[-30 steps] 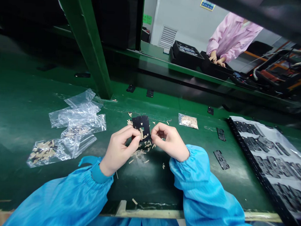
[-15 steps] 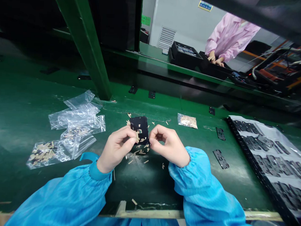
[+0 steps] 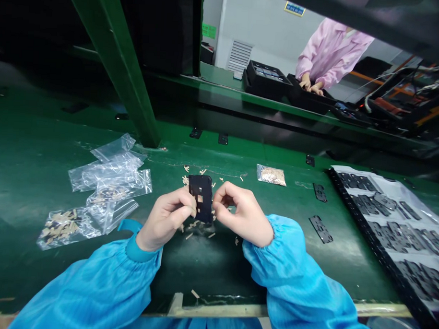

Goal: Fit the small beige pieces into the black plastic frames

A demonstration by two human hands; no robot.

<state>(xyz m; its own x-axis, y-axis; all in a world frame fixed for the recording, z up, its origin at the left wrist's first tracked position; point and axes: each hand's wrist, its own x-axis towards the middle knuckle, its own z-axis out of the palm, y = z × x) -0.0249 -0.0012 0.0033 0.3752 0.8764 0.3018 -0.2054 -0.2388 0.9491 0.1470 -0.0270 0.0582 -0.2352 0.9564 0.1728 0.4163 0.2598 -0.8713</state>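
Observation:
My left hand [image 3: 167, 216] pinches the left edge of a thin black plate [image 3: 205, 213] with small cut-outs. The plate is tilted up above the green table. My right hand [image 3: 236, 209] is closed in a pinch at the plate's right edge; whether it grips the edge or a tiny thing cannot be made out. Small beige strips [image 3: 189, 236] lie scattered on the table under and around the plate. To the left, a clear bag [image 3: 61, 226] holds similar beige pieces, beside several overlapping clear bags [image 3: 106, 172].
A packed clear bag of beige pieces [image 3: 272, 175] lies beyond my right hand. Black plates [image 3: 321, 229] lie to the right, near a black-edged tray [image 3: 361, 231] with rows of them. A green post [image 3: 118, 70] rises at back left. Across the bench a person in pink [image 3: 331, 55] works.
The black plate has tipped more upright, and the beige pieces seen on its face no longer show there. My left hand keeps its pinch; my right hand stays close by the edge.

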